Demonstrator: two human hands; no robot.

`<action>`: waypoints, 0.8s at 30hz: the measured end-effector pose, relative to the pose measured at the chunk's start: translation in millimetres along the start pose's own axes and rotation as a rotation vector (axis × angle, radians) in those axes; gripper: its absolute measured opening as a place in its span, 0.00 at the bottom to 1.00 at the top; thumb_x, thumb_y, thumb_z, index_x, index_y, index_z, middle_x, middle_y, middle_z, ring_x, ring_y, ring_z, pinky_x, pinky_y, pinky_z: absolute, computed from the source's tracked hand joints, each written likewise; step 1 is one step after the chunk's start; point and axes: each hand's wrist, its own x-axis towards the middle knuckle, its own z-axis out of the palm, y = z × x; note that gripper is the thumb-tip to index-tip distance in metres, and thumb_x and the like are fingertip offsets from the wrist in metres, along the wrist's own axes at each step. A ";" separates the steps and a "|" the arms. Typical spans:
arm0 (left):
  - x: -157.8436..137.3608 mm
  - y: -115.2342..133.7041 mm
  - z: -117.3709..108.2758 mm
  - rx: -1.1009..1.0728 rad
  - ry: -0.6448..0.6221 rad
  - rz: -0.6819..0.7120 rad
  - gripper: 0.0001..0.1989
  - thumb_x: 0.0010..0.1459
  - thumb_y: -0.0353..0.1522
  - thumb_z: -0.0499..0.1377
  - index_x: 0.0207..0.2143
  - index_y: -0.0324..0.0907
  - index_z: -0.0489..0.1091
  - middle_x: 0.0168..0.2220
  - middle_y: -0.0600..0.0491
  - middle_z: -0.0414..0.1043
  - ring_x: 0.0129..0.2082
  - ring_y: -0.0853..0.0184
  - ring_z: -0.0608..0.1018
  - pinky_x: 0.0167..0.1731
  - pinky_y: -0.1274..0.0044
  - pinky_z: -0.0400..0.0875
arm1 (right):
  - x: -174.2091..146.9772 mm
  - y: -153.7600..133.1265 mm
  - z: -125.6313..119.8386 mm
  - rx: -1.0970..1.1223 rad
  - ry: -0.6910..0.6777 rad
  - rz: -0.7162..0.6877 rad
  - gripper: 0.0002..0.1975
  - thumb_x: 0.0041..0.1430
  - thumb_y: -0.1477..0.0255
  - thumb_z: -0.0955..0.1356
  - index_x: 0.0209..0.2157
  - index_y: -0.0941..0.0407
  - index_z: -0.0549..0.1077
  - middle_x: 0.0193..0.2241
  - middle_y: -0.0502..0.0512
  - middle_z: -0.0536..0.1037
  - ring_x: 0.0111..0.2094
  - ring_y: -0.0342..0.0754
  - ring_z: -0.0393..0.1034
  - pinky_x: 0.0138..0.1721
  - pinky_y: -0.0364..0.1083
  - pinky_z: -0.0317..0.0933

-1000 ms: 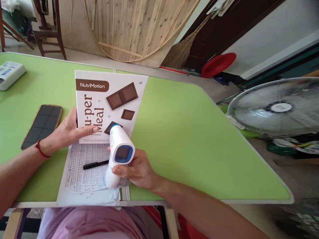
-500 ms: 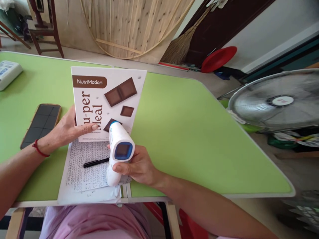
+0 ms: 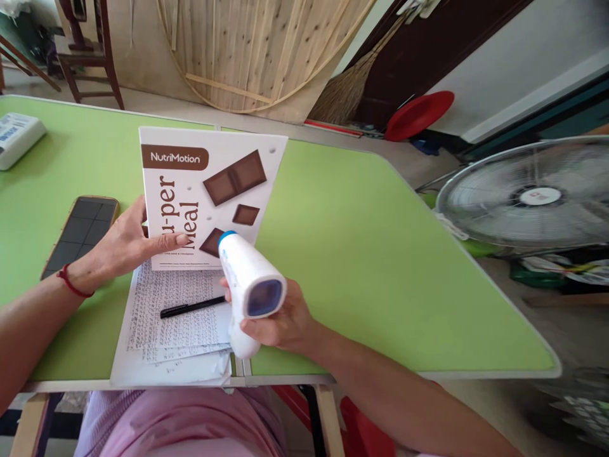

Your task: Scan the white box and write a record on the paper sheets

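Note:
My left hand (image 3: pixel 130 238) grips the lower left edge of a white box (image 3: pixel 181 197) printed with chocolate pieces, thumb across its front and the other fingers hidden behind. My right hand (image 3: pixel 285 317) is wrapped round the handle of a white infrared thermometer (image 3: pixel 242 266). Its blue-rimmed nose points toward the box's lower part, and its small screen faces me. Beneath them lie handwritten sheets of paper (image 3: pixel 162 311) with a black pen (image 3: pixel 190 307) on top; the thermometer hides the pen's right end.
On the green table (image 3: pixel 380 273), a phone (image 3: pixel 80 231) lies left of my left hand, and a white device (image 3: pixel 19 139) sits at the far left. Off the right edge stands a fan (image 3: pixel 537 193). A wooden chair (image 3: pixel 88 60) is behind the table.
The thermometer has moved right and a little nearer to me, turning so its nose points more to the left. The box has shifted only slightly in view, still held.

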 end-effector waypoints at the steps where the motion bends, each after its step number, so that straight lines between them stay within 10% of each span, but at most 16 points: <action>1: -0.3 1.4 0.9 -0.010 0.002 -0.018 0.28 0.52 0.45 0.67 0.50 0.41 0.66 0.46 0.46 0.75 0.43 0.56 0.78 0.36 0.69 0.75 | -1.6 0.5 -5.6 -0.008 -0.004 -0.008 0.10 0.46 0.67 0.73 0.26 0.54 0.69 0.23 0.51 0.70 0.25 0.46 0.65 0.28 0.48 0.66; 8: 1.4 9.3 -3.6 -0.016 0.077 0.052 0.25 0.55 0.45 0.66 0.50 0.42 0.66 0.48 0.50 0.74 0.48 0.54 0.75 0.46 0.65 0.72 | 16.8 1.3 -59.5 -0.667 0.466 -0.324 0.17 0.48 0.65 0.71 0.41 0.54 0.72 0.35 0.58 0.76 0.32 0.51 0.70 0.31 0.51 0.69; 24: 10.7 -11.9 -12.7 0.019 0.168 -0.023 0.39 0.49 0.47 0.69 0.55 0.35 0.59 0.53 0.41 0.69 0.48 0.53 0.74 0.44 0.64 0.71 | 33.0 18.0 -88.2 -1.334 0.109 0.003 0.21 0.51 0.74 0.66 0.48 0.57 0.74 0.37 0.61 0.78 0.37 0.56 0.71 0.40 0.54 0.65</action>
